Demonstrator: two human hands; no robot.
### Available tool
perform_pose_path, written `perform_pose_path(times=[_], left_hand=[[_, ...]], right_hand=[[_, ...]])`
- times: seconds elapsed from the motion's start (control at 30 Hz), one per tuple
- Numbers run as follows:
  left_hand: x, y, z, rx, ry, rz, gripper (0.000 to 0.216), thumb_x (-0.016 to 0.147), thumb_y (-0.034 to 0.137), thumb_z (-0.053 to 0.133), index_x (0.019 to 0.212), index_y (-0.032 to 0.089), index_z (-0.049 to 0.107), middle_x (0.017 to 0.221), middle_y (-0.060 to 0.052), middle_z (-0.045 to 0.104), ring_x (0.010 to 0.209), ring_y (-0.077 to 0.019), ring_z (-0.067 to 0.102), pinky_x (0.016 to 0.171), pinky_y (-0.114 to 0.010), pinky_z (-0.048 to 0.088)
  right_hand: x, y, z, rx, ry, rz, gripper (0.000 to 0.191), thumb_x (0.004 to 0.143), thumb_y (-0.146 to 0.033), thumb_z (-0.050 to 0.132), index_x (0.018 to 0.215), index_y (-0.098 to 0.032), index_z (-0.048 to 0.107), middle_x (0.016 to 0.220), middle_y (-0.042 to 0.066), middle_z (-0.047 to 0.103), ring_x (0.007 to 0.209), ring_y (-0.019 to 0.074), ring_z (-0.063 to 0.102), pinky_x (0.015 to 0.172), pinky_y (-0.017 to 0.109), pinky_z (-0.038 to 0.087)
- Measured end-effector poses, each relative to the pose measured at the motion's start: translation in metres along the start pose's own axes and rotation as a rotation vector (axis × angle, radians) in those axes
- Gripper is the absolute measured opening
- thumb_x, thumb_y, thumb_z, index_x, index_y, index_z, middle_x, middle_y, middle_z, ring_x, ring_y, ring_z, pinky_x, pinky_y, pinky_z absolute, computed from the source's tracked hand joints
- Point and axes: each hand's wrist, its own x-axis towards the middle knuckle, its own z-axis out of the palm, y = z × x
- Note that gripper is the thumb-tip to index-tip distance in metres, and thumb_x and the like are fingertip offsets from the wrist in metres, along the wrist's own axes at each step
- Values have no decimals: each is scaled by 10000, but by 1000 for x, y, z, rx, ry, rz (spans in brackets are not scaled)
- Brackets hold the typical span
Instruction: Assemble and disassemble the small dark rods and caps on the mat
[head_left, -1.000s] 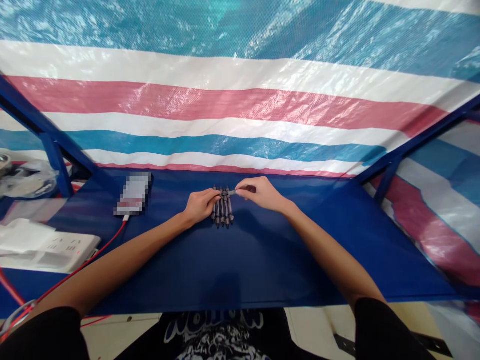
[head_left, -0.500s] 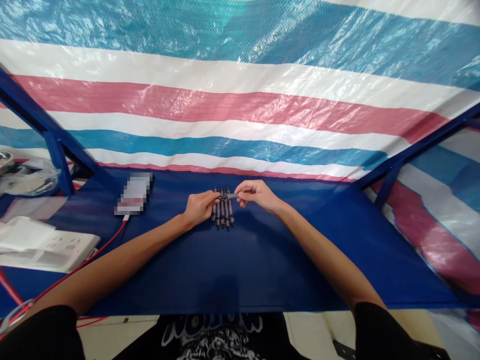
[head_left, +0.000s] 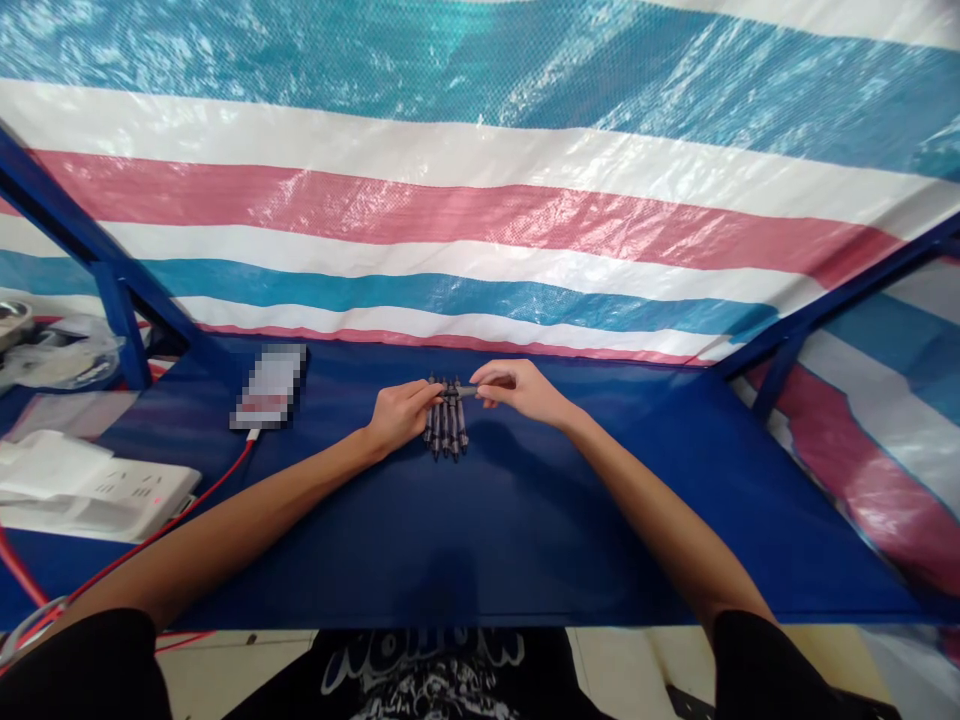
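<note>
Our left hand and right hand each pinched one end of a slim dark rod with a grey end. Thumb and fingertips were closed on it, the left at the dark end and the right at the grey one. We held it crosswise over the far tips of a row of slim dark rods; we could not tell whether it touched them. The row lay side by side on the dark blue cloth tabletop.

Well to the left on that cloth lay a blurred flat phone with a red cable plugged in, and beyond it a white power strip. A red, white and blue striped plastic tarpaulin walled the back and sides, behind a blue metal frame. At far left sat a clear plastic bag; we could not make out its contents.
</note>
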Motion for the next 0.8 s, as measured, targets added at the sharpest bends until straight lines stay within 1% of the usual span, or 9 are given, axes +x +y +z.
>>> perform_pose_path(times=[0.2, 0.27, 0.4, 0.47, 0.53, 0.6, 0.67, 0.8], left_hand=[[1, 2, -1, 14, 43, 57, 179, 934, 222, 494, 932, 148, 657, 716, -22, 658, 628, -98, 597, 598, -195, 446], [0, 2, -1, 11, 46, 53, 180, 935, 222, 492, 941, 152, 658, 724, -24, 663, 637, -97, 602, 605, -195, 455], [-2, 0, 1, -14, 69, 46, 186, 936, 230, 491, 966, 161, 662, 733, -23, 673, 641, -89, 609, 596, -185, 458], [-3, 0, 1, -26, 78, 49, 175, 931, 222, 504, 969, 156, 661, 722, -20, 671, 627, -85, 607, 579, -178, 448], [-3, 0, 1, -27, 82, 53, 161, 925, 214, 517, 960, 151, 661, 703, -14, 665, 603, -80, 599, 560, -173, 435], [-3, 1, 0, -21, 93, 58, 159, 923, 216, 520, 946, 154, 664, 692, -9, 663, 587, -76, 593, 548, -170, 425], [-2, 1, 0, -13, 98, 57, 168, 926, 225, 512, 936, 164, 668, 687, -5, 663, 580, -72, 590, 542, -166, 420], [-2, 2, -1, 13, 106, 66, 162, 924, 218, 510, 934, 174, 666, 679, -1, 661, 578, -71, 592, 548, -165, 428]], right_hand=[[-2, -6, 11, -431, 28, -205, 170, 833, -218, 633, 986, -180, 695, 917, 43, 722, 776, 156, 655, 725, 264, 481], [-2, -6, 14, -492, 35, -240, 173, 863, -208, 603, 1007, -174, 693, 889, 42, 725, 741, 143, 649, 713, 247, 467], [-2, -1, 14, -572, 10, -282, 209, 934, -240, 520, 1035, -143, 675, 741, 26, 697, 613, 114, 612, 650, 219, 440], [-1, 2, 13, -637, 6, -322, 246, 960, -273, 477, 1031, -135, 669, 740, 34, 690, 609, 118, 598, 638, 221, 426], [-1, 4, 13, -695, 11, -355, 291, 978, -310, 437, 1026, -135, 664, 798, 56, 699, 642, 130, 597, 642, 229, 415], [-1, 5, 13, -741, 7, -359, 327, 990, -334, 403, 1012, -137, 663, 853, 75, 703, 681, 142, 601, 654, 237, 403], [-1, 4, 14, -776, -14, -331, 342, 995, -343, 384, 988, -145, 662, 853, 74, 697, 686, 146, 592, 657, 239, 384], [-1, 0, 14, -736, -61, -238, 332, 993, -344, 387, 918, -155, 650, 719, 26, 631, 612, 119, 518, 624, 226, 328]])
